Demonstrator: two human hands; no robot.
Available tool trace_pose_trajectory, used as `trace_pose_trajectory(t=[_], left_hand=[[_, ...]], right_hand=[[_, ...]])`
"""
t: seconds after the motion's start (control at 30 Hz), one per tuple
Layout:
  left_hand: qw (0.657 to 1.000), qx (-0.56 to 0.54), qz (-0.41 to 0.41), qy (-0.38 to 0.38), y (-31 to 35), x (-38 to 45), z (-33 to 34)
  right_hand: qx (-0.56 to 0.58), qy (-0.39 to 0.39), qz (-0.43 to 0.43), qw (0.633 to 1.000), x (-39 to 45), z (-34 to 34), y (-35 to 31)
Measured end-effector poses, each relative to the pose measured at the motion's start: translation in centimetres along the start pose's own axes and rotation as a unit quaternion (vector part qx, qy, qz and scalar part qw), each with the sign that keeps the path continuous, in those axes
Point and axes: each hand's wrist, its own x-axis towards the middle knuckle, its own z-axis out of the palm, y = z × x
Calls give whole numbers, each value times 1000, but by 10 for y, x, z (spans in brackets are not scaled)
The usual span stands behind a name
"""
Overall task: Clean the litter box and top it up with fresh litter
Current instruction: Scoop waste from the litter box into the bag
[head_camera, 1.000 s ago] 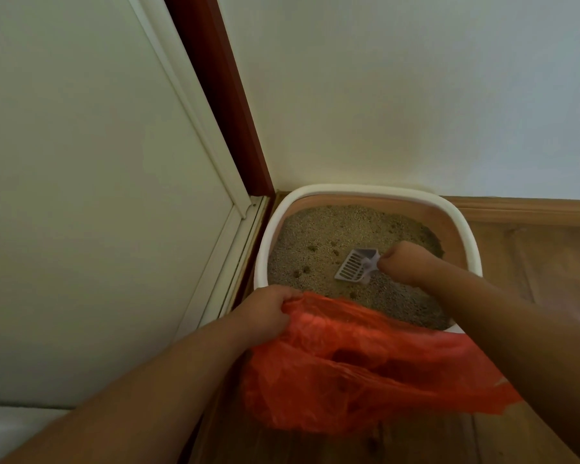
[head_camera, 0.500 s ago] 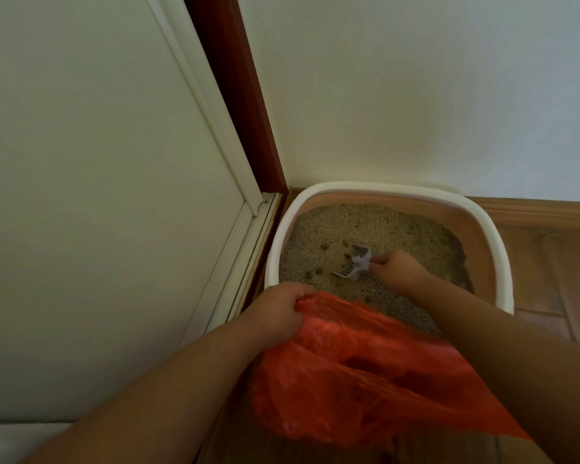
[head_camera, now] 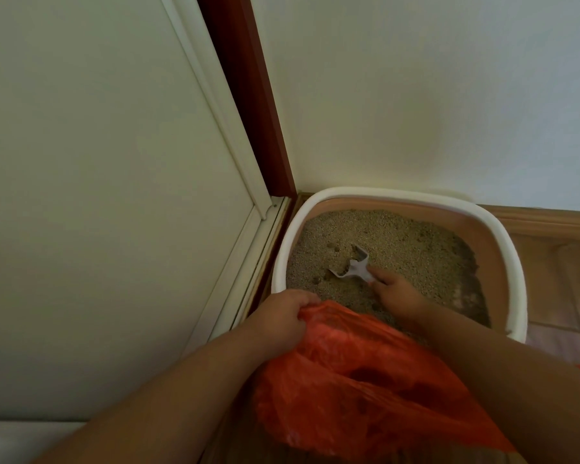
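A white-rimmed litter box (head_camera: 503, 236) sits in the room's corner, filled with beige litter (head_camera: 399, 242) with a few dark clumps near the left side. My right hand (head_camera: 395, 293) grips the handle of a small white slotted scoop (head_camera: 352, 267), whose blade digs into the litter near the clumps. My left hand (head_camera: 278, 319) grips the edge of a crumpled orange plastic bag (head_camera: 359, 390) held at the box's near rim. The bag hides the near part of the box.
A white door panel (head_camera: 98, 195) with a dark red frame (head_camera: 248, 95) stands to the left. A white wall (head_camera: 432, 88) and wooden skirting (head_camera: 549, 222) lie behind the box. Wooden floor (head_camera: 570, 296) shows to the right.
The scoop has tilted from lying flat above the litter to digging into it, moving left toward the clumps. My left hand keeps holding the bag. The camera has shifted slightly.
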Motion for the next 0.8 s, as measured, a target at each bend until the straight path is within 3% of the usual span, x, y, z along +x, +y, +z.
trace_pose_trajectory(t=[0.3,0.43,0.8], left_hand=[[1000,17,-1,-4,12,0,1],[1000,18,0,-9,17,0,4],[1000,9,-3,-17,12,-5,0]], right_hand=[[26,-10,-38,999,-28,-52,25],[-65,-20,-33,997,-37,-67,28],[-161,-49,-39,985,-29,-26,-3]])
